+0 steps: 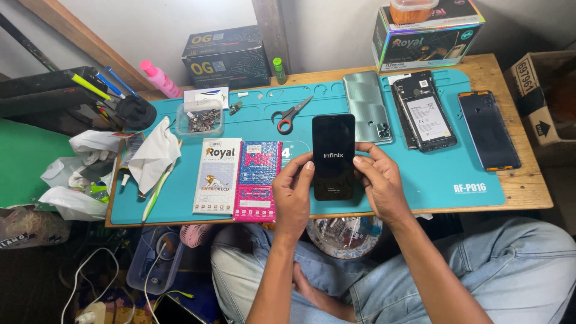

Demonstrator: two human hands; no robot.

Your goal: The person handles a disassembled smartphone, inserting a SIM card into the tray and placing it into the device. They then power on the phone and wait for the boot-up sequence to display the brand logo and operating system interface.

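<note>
A black smartphone (333, 157) with a lit screen showing a white logo is held upright over the teal work mat (432, 180). My left hand (292, 192) grips its left edge with the thumb on the side. My right hand (377, 180) grips its right edge. Behind the phone on the mat lie a green phone back cover (367, 105), an opened phone showing its battery (425, 117) and a dark phone panel (489, 129).
Red-handled scissors (289, 115), a small clear tray of screws (200, 120), a white flat box (217, 175) and a pink bubble-wrap packet (257, 180) lie on the mat's left half. Cardboard boxes (228, 57) stand at the back. A white cloth (155, 153) lies at left.
</note>
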